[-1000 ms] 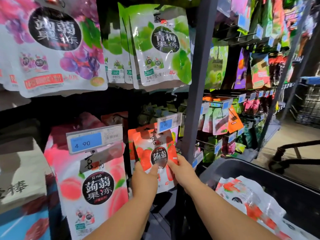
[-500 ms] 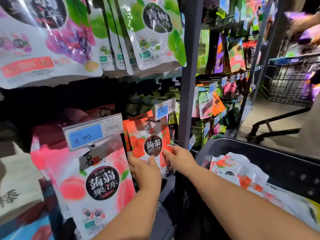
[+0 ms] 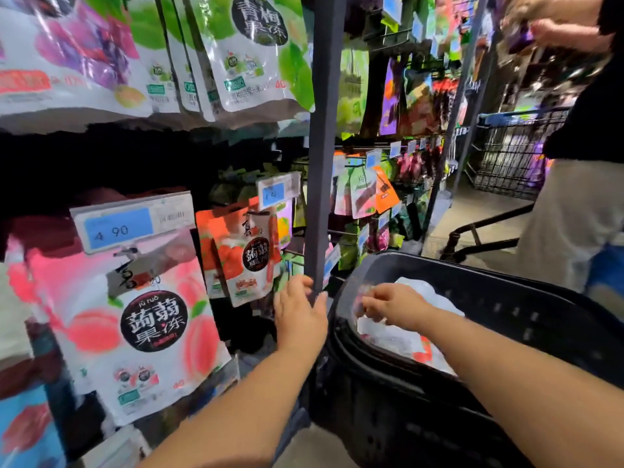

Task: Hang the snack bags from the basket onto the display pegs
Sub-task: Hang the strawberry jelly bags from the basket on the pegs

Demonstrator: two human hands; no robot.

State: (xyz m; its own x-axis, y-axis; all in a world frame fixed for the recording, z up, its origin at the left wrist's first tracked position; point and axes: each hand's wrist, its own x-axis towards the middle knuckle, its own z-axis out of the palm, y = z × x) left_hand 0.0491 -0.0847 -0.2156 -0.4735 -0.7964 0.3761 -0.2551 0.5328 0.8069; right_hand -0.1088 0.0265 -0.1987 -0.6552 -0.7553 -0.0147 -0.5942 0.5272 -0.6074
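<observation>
Beneath the right hand (image 3: 393, 307), white-and-red snack bags (image 3: 398, 339) are held in the black plastic basket (image 3: 506, 285). One is pinched by its curled fingers, so the hanging is judged unfinished. The grey metal upright post (image 3: 322, 163) is gripped by the left hand (image 3: 299, 312). Beyond it, up and to the left, red strawberry jelly bags (image 3: 243, 255) are already hung.

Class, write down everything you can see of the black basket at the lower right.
The black basket looks like hard plastic, with a rounded rim and rows of small slots in its walls. It sits low at the right, upright, its left rim next to the grey post that the left hand grips. White and red snack bags lie inside; the right hand reaches in, fingers curled on one.
</observation>
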